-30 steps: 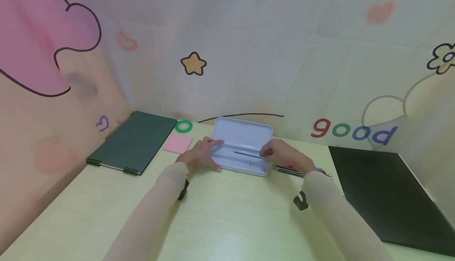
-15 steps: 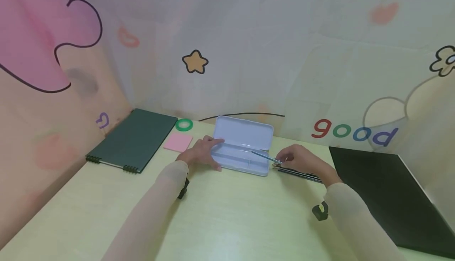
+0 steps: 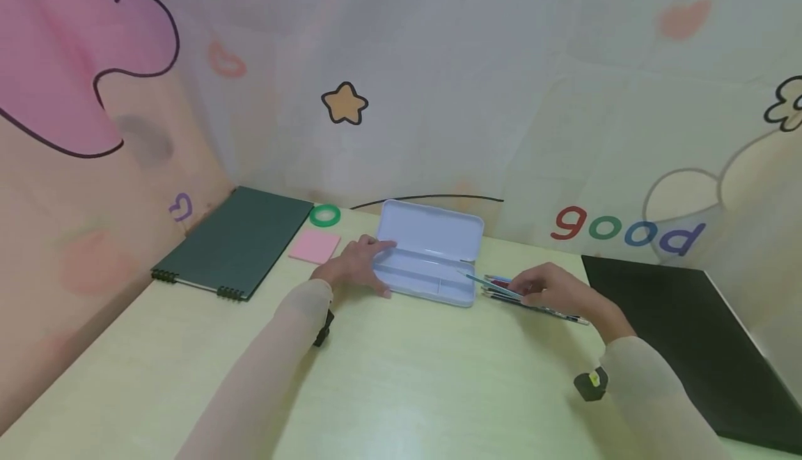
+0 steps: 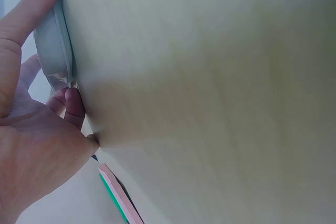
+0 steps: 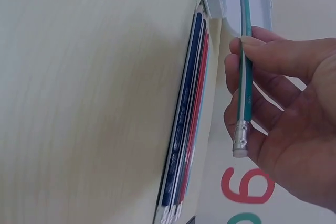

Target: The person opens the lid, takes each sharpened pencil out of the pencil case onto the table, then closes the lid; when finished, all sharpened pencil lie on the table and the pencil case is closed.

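Note:
A pale blue pencil case [image 3: 407, 280] lies with its lid [image 3: 432, 229] raised at the back of the table. My left hand [image 3: 356, 266] grips its left end, thumb at the front edge and fingers toward the hinge side; the left wrist view shows the thumb along the case's wall [image 4: 52, 45]. My right hand [image 3: 554, 289] pinches a green pencil [image 5: 245, 85] between thumb and fingers, its sharpened tip pointing at the case and its metal eraser end toward the palm. Below that hand, right of the case, lie several loose pencils [image 5: 181, 124], dark blue and red among them.
A dark green spiral notebook [image 3: 234, 241] lies at the left. Between it and the case are a green tape roll [image 3: 325, 224] and a pink sticky-note pad [image 3: 315, 246]. A large black board [image 3: 677, 335] covers the right side, and a printed cloth [image 3: 426, 98] hangs behind.
My right hand has moved right with the green pencil, from over the case to above the loose pencils. My left hand has stayed on the case's left end.

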{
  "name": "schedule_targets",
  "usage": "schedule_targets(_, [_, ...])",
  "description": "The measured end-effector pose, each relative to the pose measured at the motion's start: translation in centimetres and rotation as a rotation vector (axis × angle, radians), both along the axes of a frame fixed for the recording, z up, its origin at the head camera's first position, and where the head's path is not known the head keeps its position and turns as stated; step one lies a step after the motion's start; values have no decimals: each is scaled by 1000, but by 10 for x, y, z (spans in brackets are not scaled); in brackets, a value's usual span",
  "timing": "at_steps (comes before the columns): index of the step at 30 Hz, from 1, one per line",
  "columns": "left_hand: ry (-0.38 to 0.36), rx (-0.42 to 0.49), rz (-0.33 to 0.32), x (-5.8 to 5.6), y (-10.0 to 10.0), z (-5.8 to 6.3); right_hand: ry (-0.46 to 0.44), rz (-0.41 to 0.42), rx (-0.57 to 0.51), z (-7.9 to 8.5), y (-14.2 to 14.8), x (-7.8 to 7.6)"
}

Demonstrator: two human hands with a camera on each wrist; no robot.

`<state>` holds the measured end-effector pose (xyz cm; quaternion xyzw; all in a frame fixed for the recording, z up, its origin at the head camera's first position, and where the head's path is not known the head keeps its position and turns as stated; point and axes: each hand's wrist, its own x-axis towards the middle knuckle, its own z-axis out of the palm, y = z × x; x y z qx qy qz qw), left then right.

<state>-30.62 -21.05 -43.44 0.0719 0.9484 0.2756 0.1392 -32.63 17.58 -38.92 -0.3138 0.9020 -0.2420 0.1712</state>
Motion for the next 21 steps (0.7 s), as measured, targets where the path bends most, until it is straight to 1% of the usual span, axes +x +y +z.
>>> schedule_targets(3, [-4, -1, 8, 0, 0, 1, -14, -14, -1, -1, 10, 3])
schedule_targets(8, [-18, 4, 9, -2, 1, 0, -85, -32, -20, -4, 27, 10])
schedule_targets(10, [-19, 0, 10, -3, 1, -1, -97, -41, -16, -6, 32, 12])
schedule_targets(17, [-11, -10, 1, -5, 1, -3, -83, -62, 1, -14, 45, 16])
schedule_targets(21, [-6, -2, -2, -5, 0, -3, -48, -67, 19, -16, 47, 17])
